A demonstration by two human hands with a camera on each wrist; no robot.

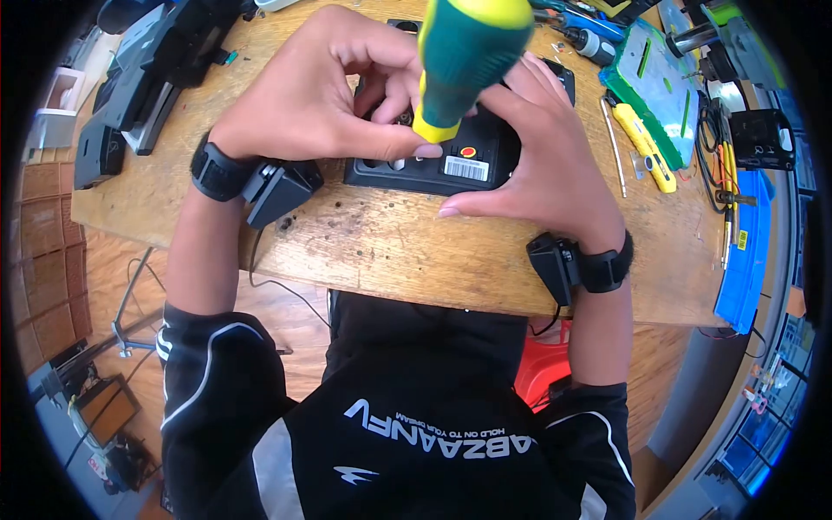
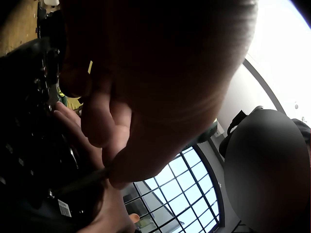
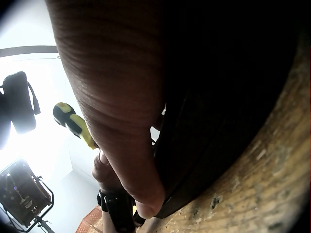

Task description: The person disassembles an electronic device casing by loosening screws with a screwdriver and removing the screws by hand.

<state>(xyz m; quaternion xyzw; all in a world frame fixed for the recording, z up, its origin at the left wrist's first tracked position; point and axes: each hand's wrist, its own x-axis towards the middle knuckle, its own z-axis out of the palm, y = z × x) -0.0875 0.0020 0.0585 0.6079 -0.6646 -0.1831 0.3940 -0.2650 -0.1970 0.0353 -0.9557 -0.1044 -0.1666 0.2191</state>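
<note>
A screwdriver [image 1: 472,74] with a dark green and yellow handle stands tilted over a black plastic housing [image 1: 399,176] on the wooden table. My left hand [image 1: 325,104] pinches the screwdriver low down, with the thumb beside its yellow collar. Seen from the left wrist, the thin shaft [image 2: 80,183] runs from the fingertips down to the housing, close to a screw. My right hand [image 1: 555,160] holds the housing's right side, its thumb [image 3: 150,206] along the near edge and its fingers reaching over the top. A white barcode label [image 1: 466,168] and a red-yellow round sticker [image 1: 467,152] show on the housing.
To the right lie a yellow utility knife [image 1: 646,147], a thin metal rod [image 1: 614,147], a green-edged tray [image 1: 650,91] and a blue bin [image 1: 745,251]. Black equipment [image 1: 139,95] stands at the far left. The table's front edge [image 1: 390,297] is close to the person's body.
</note>
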